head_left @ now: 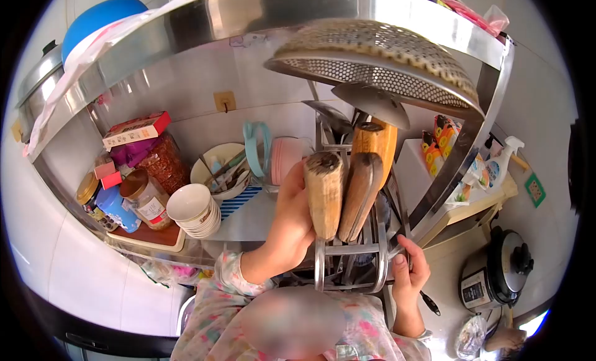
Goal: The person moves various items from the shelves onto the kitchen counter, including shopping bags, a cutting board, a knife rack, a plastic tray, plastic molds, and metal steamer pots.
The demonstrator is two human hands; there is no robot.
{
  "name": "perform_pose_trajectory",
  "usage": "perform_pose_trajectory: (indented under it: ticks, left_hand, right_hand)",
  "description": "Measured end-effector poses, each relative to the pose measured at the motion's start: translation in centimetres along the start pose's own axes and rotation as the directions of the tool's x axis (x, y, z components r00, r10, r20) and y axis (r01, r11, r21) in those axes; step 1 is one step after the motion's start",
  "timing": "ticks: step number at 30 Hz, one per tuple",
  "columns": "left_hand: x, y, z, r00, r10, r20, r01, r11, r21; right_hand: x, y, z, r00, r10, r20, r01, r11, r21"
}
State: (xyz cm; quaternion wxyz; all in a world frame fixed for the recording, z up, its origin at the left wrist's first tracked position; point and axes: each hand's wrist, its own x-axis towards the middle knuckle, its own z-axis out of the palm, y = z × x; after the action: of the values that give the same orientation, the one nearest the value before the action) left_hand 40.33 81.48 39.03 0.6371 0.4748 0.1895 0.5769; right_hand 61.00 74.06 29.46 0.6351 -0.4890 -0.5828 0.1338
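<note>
In the centre of the frame, we see our left hand (290, 221) against a worn, pale wooden handle (324, 203); the handle hides its fingertips, so we cannot tell whether they are clamped. Our right hand (411, 271), well apart from it at lower right, has bent fingers at the side of a silver metal rack (352, 249); its grip is likewise unclear. The handle stands upright in the rack beside a dark-edged brown wooden handle (362, 196). Above, a large perforated metal strainer (385, 57) overhangs the utensils and blocks the wall behind. At left we note stacked white bowls (194, 209) and a clear brown-lidded jar (148, 203); at lower right, a black-and-silver cooker (496, 271).
</note>
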Motion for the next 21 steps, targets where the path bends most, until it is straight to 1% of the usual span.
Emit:
perform_pose_trajectory:
  ticks: [1, 4, 7, 8, 9, 11, 12, 14, 15, 16, 17, 21]
  left_hand:
    - [-0.4, -0.2, -0.1, 1.000, 0.023, 0.021, -0.023, 1.000, -0.002]
    - [-1.2, 0.1, 0.9, 0.999, 0.049, -0.019, -0.048, 0.999, 0.015]
    - [-1.8, 0.1, 1.0, 0.997, 0.058, -0.042, -0.058, 0.998, -0.006]
    - [-1.9, 0.0, 0.9, 0.997, 0.063, -0.053, -0.064, 0.998, -0.013]
    - [-2.0, 0.0, 0.6, 0.996, 0.070, -0.064, -0.071, 0.997, -0.022]
    - [-2.0, 0.2, -0.1, 0.993, 0.079, -0.084, -0.083, 0.996, -0.036]
    - [-2.1, 0.3, -0.6, 0.993, 0.080, -0.087, -0.084, 0.995, -0.046]
    - [-2.7, 0.4, -1.5, 0.993, 0.079, -0.088, -0.085, 0.994, -0.065]
    - [-3.2, 0.4, -2.1, 0.992, 0.081, -0.096, -0.088, 0.994, -0.067]
    - [-3.9, 0.5, -2.6, 0.991, 0.083, -0.102, -0.090, 0.993, -0.070]
    - [-4.4, 0.3, -3.0, 0.992, 0.078, -0.099, -0.086, 0.994, -0.074]
    - [-6.8, 0.3, -4.6, 0.993, 0.066, -0.095, -0.073, 0.995, -0.067]
  right_hand:
    - [-0.5, 0.1, -0.3, 1.000, 0.020, 0.009, -0.020, 1.000, 0.000]
    - [-0.4, -0.6, -0.5, 0.999, 0.040, 0.008, -0.041, 0.996, 0.080]
    - [-0.1, -2.4, -1.2, 0.992, -0.122, 0.025, 0.122, 0.992, -0.019]
    - [-0.5, -2.6, -1.4, 0.996, -0.082, 0.032, 0.082, 0.997, 0.010]
    - [-0.8, -2.9, -1.7, 0.993, -0.103, 0.054, 0.102, 0.995, 0.020]
    - [-1.5, -3.5, -1.2, 0.994, -0.108, -0.002, 0.108, 0.992, 0.060]
    - [-2.0, -3.9, -1.6, 0.997, -0.051, 0.053, 0.048, 0.996, 0.069]
    - [-3.3, -4.3, -1.6, 0.996, 0.018, 0.092, -0.025, 0.997, 0.071]
    - [-3.8, -4.3, -1.5, 0.995, -0.021, 0.094, 0.016, 0.998, 0.059]
    - [-4.0, -5.2, -1.8, 0.992, -0.016, 0.129, 0.007, 0.997, 0.077]
    - [-4.6, -5.2, -1.4, 0.991, -0.081, 0.111, 0.071, 0.994, 0.085]
    - [-6.9, -6.7, -1.0, 0.994, -0.107, -0.005, 0.107, 0.993, 0.042]
